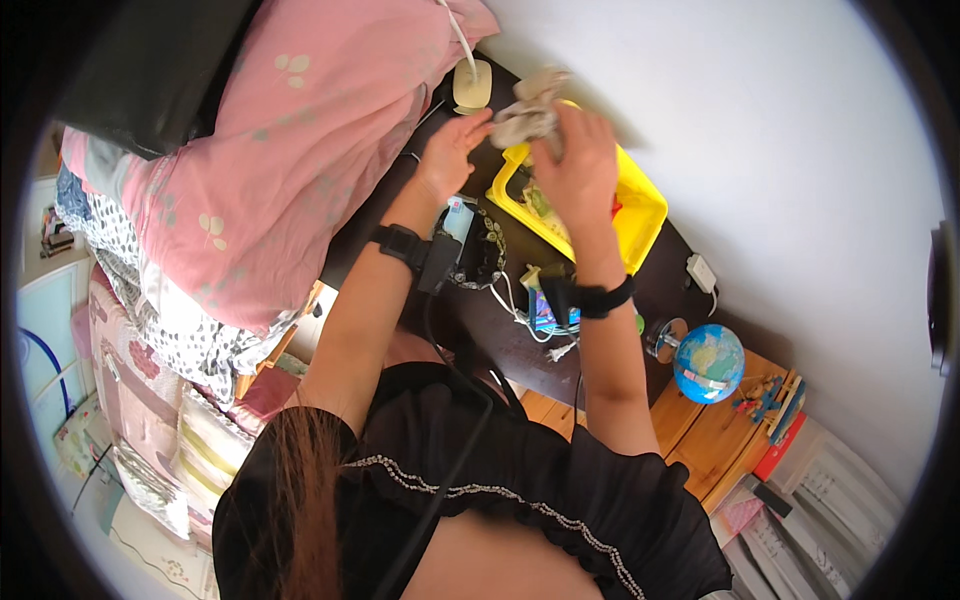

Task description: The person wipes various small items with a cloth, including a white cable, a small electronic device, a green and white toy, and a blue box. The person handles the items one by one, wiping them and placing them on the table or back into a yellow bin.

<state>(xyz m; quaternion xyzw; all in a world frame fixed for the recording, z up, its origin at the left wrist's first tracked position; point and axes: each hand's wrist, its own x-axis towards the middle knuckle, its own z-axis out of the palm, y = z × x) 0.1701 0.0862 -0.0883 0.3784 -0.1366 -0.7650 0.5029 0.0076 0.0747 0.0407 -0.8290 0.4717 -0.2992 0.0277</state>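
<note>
My right hand grips a crumpled beige cloth, blurred and raised over the far end of a yellow plastic basket. Small items lie inside the basket, partly hidden by that hand. My left hand is held out left of the cloth, fingers apart and holding nothing. Just beyond its fingertips is the cream base of a lamp with a white stem. Below my left hand, a dark patterned pouch has a light blue packet in it.
A white cable with a plug lies on the dark tabletop, near a colourful box. To the right are a white power strip and a small globe. Pink bedding is heaped along the left, and a white wall borders the table.
</note>
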